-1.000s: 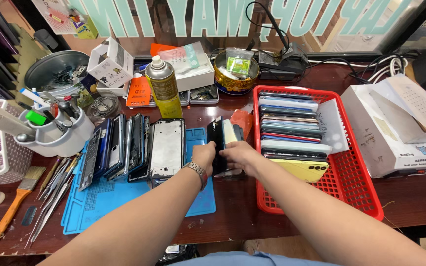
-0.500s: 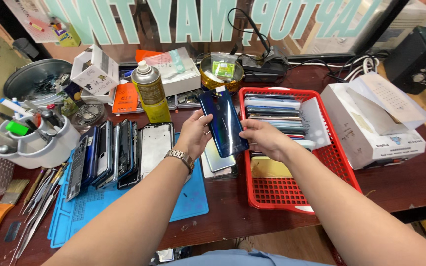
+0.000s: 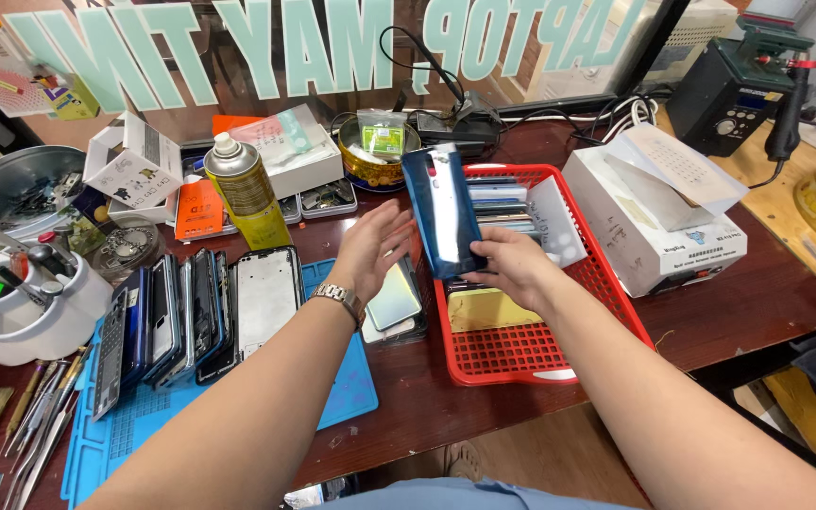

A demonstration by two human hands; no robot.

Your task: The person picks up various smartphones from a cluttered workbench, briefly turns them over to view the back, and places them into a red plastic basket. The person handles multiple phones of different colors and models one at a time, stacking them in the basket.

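Observation:
My right hand (image 3: 512,269) grips the lower end of a glossy dark-blue phone back cover (image 3: 442,210), held upright over the left rim of the red basket (image 3: 521,364). My left hand (image 3: 370,247), with a metal wristwatch, is open with fingers spread just left of the cover, not touching it. Below the left hand a small stack of phone parts (image 3: 397,302) lies on the table by the blue work mat (image 3: 347,397). The basket holds a stack of phones and a yellow cover (image 3: 484,309).
A row of phone frames (image 3: 191,316) leans on the mat. A yellow spray can (image 3: 243,189), a gold tin (image 3: 375,156), small boxes, a white tool cup (image 3: 35,302) and hand tools (image 3: 30,425) crowd the left. A white box (image 3: 658,222) sits right of the basket.
The blue cover has been lifted higher and turned upright. My left hand has let go of it and opened; only my right hand holds it now.

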